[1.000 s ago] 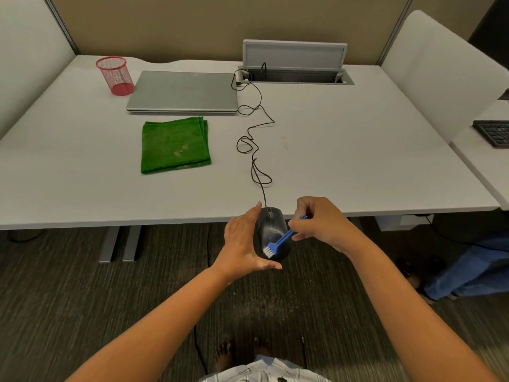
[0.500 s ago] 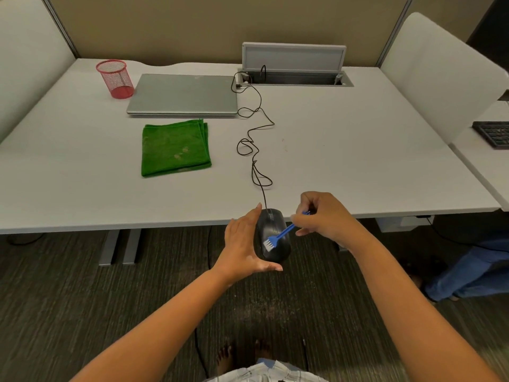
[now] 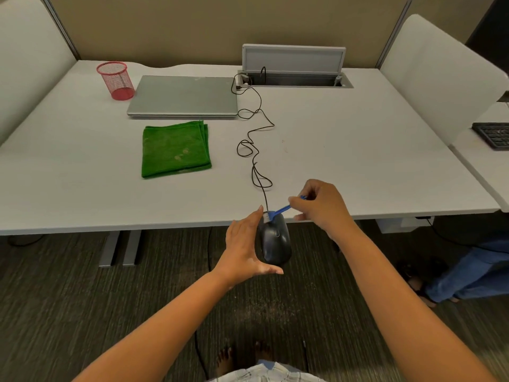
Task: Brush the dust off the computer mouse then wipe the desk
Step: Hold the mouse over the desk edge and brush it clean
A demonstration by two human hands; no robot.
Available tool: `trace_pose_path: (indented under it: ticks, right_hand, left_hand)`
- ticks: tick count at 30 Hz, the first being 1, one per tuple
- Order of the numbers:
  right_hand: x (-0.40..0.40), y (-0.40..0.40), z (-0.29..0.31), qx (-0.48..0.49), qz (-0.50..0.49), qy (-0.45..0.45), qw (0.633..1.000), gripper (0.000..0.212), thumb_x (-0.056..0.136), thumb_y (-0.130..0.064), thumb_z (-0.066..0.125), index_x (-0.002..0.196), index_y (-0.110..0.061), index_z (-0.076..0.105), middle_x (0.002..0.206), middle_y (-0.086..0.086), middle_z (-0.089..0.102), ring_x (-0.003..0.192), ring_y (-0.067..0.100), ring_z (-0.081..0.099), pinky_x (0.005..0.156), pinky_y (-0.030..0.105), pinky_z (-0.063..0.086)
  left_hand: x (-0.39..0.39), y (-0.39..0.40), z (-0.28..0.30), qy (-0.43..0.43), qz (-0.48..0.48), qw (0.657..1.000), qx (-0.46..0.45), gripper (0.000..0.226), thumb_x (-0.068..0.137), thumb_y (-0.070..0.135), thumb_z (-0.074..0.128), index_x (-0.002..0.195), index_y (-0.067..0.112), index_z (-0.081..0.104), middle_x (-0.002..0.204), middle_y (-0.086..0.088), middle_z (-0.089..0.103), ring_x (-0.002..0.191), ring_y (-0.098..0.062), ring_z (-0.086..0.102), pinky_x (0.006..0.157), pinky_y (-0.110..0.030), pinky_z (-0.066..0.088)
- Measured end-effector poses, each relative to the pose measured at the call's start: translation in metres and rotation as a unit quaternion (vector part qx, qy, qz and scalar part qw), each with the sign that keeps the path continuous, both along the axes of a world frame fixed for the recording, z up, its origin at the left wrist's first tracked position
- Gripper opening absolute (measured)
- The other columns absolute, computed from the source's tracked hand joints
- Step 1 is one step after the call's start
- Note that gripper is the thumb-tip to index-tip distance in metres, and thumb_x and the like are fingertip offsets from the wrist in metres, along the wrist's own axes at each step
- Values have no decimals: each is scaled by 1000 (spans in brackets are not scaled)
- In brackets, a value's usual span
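While the left hand cupped the black computer mouse just off the desk's near edge, fingers curled round its side, the right hand pinched a small blue brush, bristles touching the mouse's front end. Its cable trailed across the desk. Farther back lay a folded green cloth, a closed laptop and a red mesh cup.

No legible text or labels
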State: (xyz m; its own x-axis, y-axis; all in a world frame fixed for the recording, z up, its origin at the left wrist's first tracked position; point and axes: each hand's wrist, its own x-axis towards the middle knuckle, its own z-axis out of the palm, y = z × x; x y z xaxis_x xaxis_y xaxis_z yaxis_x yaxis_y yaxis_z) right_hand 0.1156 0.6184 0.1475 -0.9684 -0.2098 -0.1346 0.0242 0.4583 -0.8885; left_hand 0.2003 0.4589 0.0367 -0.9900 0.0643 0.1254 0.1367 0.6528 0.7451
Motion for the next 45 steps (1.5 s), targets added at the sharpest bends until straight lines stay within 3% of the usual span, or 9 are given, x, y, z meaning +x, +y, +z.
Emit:
trace_pose_path:
  ticks: [4, 7, 13, 18, 20, 23, 30, 37, 45]
  right_hand:
    - [-2, 0, 2, -30, 30, -37, 998, 28, 73, -6, 71, 59, -16, 49, 60, 0, 50, 55, 4, 57, 52, 24, 56]
    - [1, -4, -2, -29, 74, -84, 993, 28, 73, -6, 71, 59, -16, 49, 61, 0, 52, 60, 9, 61, 55, 25, 56]
    - [-7, -2, -5, -51, -48, -35, 997, 24, 75, -8, 71, 62, -14, 52, 64, 1, 50, 61, 12, 55, 56, 27, 59]
    - [-6, -5, -6, -60, -9, -70, 996, 25, 75, -7, 70, 60, -14, 51, 63, 3, 49, 61, 12, 54, 48, 20, 53]
    - [-6, -7, -8, -52, -4, -74, 996, 24, 75, -7, 70, 62, -13, 51, 65, 3, 50, 62, 12, 54, 47, 18, 51]
    - [-11, -6, -8, -50, -29, -65, 996, 23, 75, -6, 70, 63, -12, 51, 65, 3, 49, 63, 13, 54, 51, 21, 55]
    - [-22, 20, -9, -56, -85, -84, 991, 30, 75, -3, 69, 57, -11, 46, 60, 3, 41, 60, 14, 51, 55, 30, 59]
    - [-22, 22, -7, -153, -91, -145, 973, 31, 78, -7, 70, 56, -10, 48, 64, 6, 47, 65, 14, 48, 50, 25, 55]
    - [-22, 32, -12, -171, -117, -179, 962, 31, 77, -3, 68, 56, -10, 46, 64, 6, 45, 62, 13, 45, 49, 25, 55]
  left_hand:
    - [0, -1, -1, -6, 3, 1000, -7, 126, 41, 79, 67, 135, 51, -12, 145, 8, 22, 120, 8, 10, 108, -37, 8]
    - [0, -1, -2, -6, 4, 1000, -13, 126, 41, 80, 65, 135, 50, -13, 147, 6, 22, 121, 8, 8, 109, -37, 6]
    - [3, -2, -1, -7, 5, 1000, -13, 126, 42, 79, 67, 136, 50, -11, 144, 13, 21, 123, 1, 16, 108, -38, 10]
    - [5, -3, 0, -4, 1, 1000, -8, 124, 43, 77, 69, 135, 52, -12, 144, 11, 22, 120, 7, 12, 108, -37, 9]
    - [6, -3, 1, -8, -2, 1000, -12, 124, 44, 74, 71, 134, 53, -12, 147, 8, 20, 125, 1, 14, 109, -40, 9]
    - [8, -2, 2, -14, -7, 1000, -17, 124, 46, 71, 74, 133, 55, -13, 148, 4, 19, 129, -5, 13, 112, -45, 8]
    - [13, -6, 2, -8, 0, 1000, -10, 123, 46, 71, 73, 133, 55, -13, 148, 3, 21, 128, -3, 13, 111, -45, 7]
    - [8, -8, 4, 2, 14, 1000, -11, 124, 45, 72, 72, 134, 53, -12, 148, 3, 21, 131, -12, 18, 112, -51, 13]
    - [4, -10, 8, 11, 29, 999, 16, 124, 45, 70, 75, 136, 52, -7, 146, 5, 23, 122, 7, 12, 112, -50, 10]
